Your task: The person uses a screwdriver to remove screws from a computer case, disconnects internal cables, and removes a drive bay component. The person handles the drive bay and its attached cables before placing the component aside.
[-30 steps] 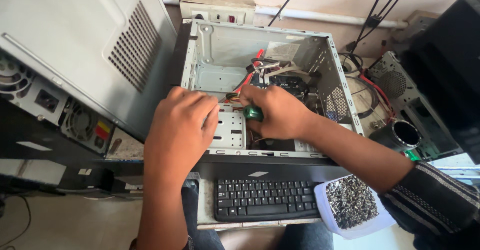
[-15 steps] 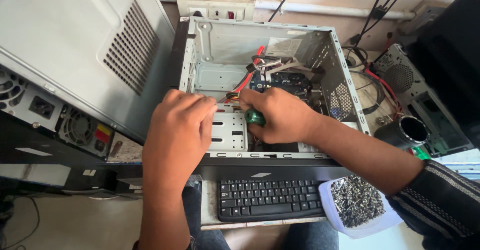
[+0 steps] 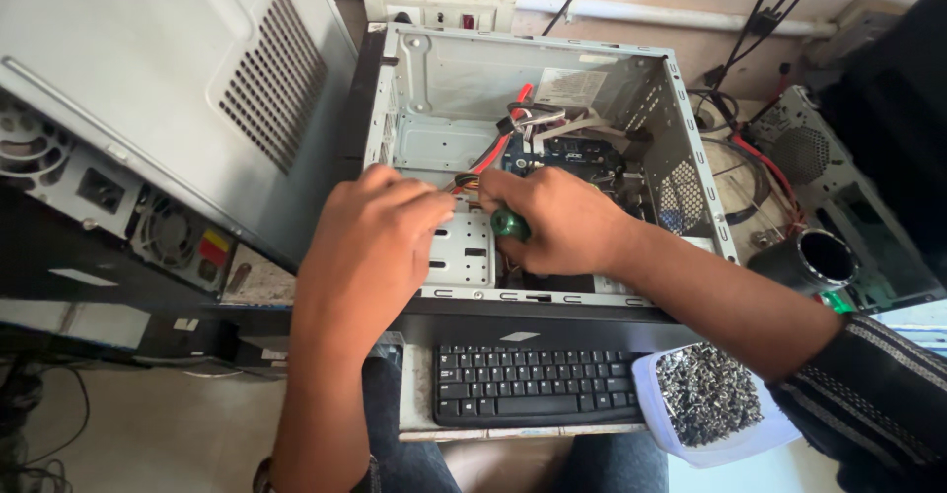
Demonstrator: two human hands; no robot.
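Observation:
An open grey computer case [image 3: 424, 89] lies on its side in front of me. My right hand [image 3: 557, 222] is inside it, closed around a screwdriver with a green handle [image 3: 508, 224]. My left hand [image 3: 380, 242] rests with curled fingers on the perforated metal drive bay [image 3: 464, 246], its fingertips close to the right hand; what they pinch is hidden. Red and orange cables [image 3: 493, 148] and a dark circuit board [image 3: 567, 158] sit just beyond both hands.
A second grey tower [image 3: 148, 108] stands at the left. A black keyboard [image 3: 533, 385] lies near me, beside a white container of small dark screws [image 3: 705, 394]. At the right are another opened unit [image 3: 809, 158], loose wires and a black cup [image 3: 824, 256].
Both hands have stayed in place inside the case, apart from small shifts. The view has drifted slightly.

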